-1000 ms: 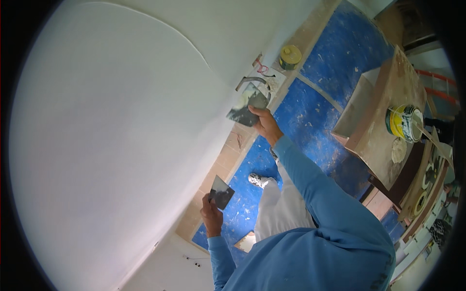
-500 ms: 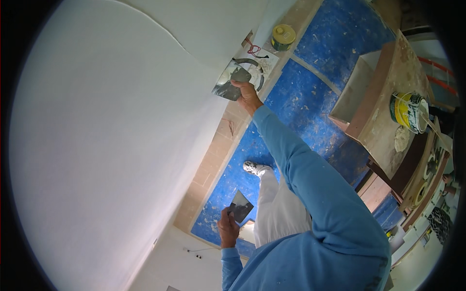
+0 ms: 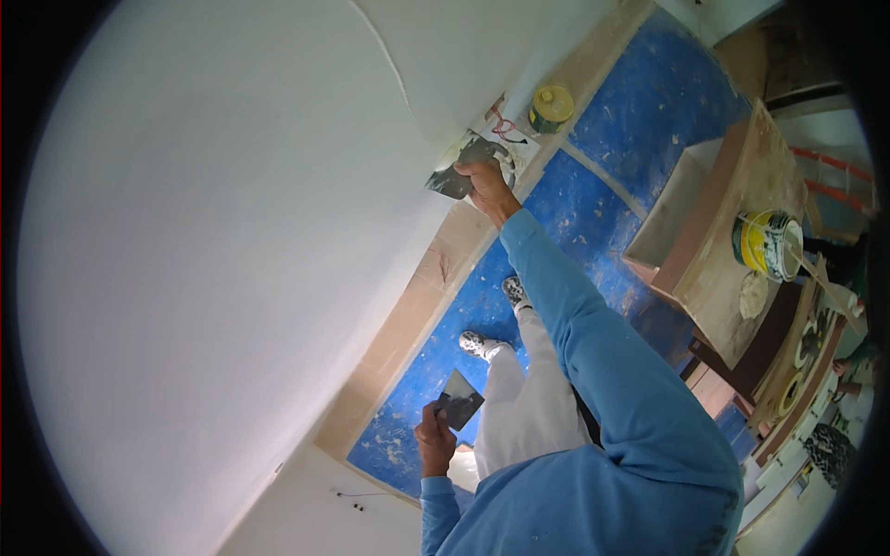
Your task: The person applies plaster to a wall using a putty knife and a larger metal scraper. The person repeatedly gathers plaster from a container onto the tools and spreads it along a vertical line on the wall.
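Observation:
In my right hand (image 3: 491,190), at the end of an outstretched arm, is a wide putty knife (image 3: 451,182). Its broad metal blade lies at the white wall (image 3: 232,232), low down near the floor edge; whether it touches, I cannot tell. My left hand (image 3: 435,443) is wrapped round a second wide putty knife (image 3: 461,400), held nearer my body over the blue floor covering. Grey smears mark that blade. Beyond my right hand, red wires (image 3: 502,123) stick out of a wall opening.
A yellow-lidded tub (image 3: 552,106) stands on the tan floor strip (image 3: 399,338) along the wall. At the right, a wooden board (image 3: 732,250) carries a yellow bucket (image 3: 766,245) with white paste and a stick. A red ladder (image 3: 834,176) and another person's hand (image 3: 844,371) are farther right.
The view has shifted, and my right hand with its putty knife is now closer to the yellow-lidded tub. A second shoe has come into view. My left hand still holds its putty knife.

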Available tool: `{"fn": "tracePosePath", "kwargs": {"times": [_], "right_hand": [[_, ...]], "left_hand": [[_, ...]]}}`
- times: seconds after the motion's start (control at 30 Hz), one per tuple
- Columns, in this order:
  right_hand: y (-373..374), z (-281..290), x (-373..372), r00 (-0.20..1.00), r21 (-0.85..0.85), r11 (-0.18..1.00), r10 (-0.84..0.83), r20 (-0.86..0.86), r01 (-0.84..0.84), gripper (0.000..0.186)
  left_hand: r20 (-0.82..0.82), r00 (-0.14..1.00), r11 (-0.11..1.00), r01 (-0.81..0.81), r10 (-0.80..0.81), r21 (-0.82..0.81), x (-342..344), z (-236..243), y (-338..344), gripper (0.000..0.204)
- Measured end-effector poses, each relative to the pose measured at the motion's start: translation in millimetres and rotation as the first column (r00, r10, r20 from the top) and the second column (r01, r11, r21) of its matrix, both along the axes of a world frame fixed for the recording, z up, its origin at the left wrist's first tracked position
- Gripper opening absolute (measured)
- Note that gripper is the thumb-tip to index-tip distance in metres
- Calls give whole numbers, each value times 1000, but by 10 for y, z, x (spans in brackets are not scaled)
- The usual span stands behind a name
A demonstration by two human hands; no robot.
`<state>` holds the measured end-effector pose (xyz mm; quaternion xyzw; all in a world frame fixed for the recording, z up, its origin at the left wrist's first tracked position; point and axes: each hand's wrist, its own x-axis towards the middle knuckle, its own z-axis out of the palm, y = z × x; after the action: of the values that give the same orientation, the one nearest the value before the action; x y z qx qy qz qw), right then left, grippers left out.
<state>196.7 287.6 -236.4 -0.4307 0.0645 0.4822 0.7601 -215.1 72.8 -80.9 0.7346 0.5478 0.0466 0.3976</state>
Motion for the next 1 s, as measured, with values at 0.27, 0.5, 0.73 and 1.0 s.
{"fn": "tracePosePath", "kwargs": {"times": [0.27,0.5,0.73,1.0], "right_hand": [[20,979,67,958,197,968,-195,212,153,18],[-22,2206,180,914,104,981,-193,357,166,14],[-89,3332,202,862,168,966,-254,439,199,12],[-217,4644,19,809,288,932,-340,480,221,29]], "left_hand": [[203,967,987,-163,156,16,-2,-29,-34,15],[365,907,972,-236,212,21,6,32,62,13],[419,901,973,-184,112,136,-124,65,157,12],[574,792,963,-268,210,18,-332,14,193,12]]}}
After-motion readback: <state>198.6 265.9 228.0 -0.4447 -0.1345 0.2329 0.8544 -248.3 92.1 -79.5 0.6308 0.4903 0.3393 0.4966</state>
